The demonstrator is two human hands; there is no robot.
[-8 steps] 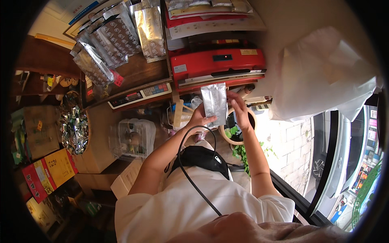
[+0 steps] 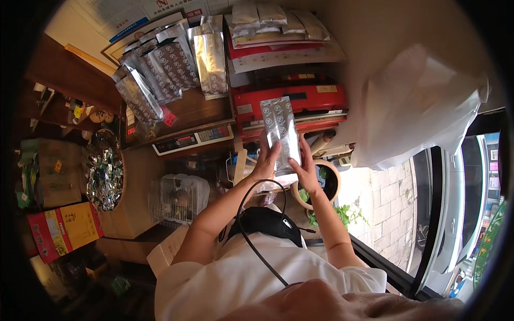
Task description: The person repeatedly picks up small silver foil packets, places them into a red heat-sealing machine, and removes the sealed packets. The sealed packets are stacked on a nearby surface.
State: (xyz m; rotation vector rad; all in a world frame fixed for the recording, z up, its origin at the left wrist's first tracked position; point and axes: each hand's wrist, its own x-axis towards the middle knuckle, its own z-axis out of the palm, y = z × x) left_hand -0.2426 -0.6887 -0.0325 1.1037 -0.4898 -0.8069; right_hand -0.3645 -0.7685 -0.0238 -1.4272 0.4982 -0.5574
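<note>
A silver foil pouch [image 2: 280, 119] with a grey-brown repeating print is held upright in front of me. My left hand [image 2: 265, 160] grips its lower left side, the thumb lying across the front. On the lower right side, my right hand [image 2: 305, 170] holds the same pouch, thumb on its face. The fingers behind it are mostly hidden. Just beyond the pouch sits a red sealing machine [image 2: 321, 98] with a small dark display. Similar printed foil pouches [image 2: 170, 67] stand in a wooden tray [image 2: 201, 119] to the far left, beside a gold-gleaming pouch [image 2: 210, 63].
Flat silver packets [image 2: 270, 15] lie above the machine. A scale-like panel [image 2: 193, 140] edges the tray. At left are a basket of shiny wrapped packets [image 2: 104, 179] and a white wire cage [image 2: 179, 199]. A potted plant [image 2: 332, 184] and a white plastic bag [image 2: 415, 115] are at right.
The pouch has risen slightly, and its printed face now shows instead of a mostly plain silver one. My right hand has moved from its upper edge down to the lower right side.
</note>
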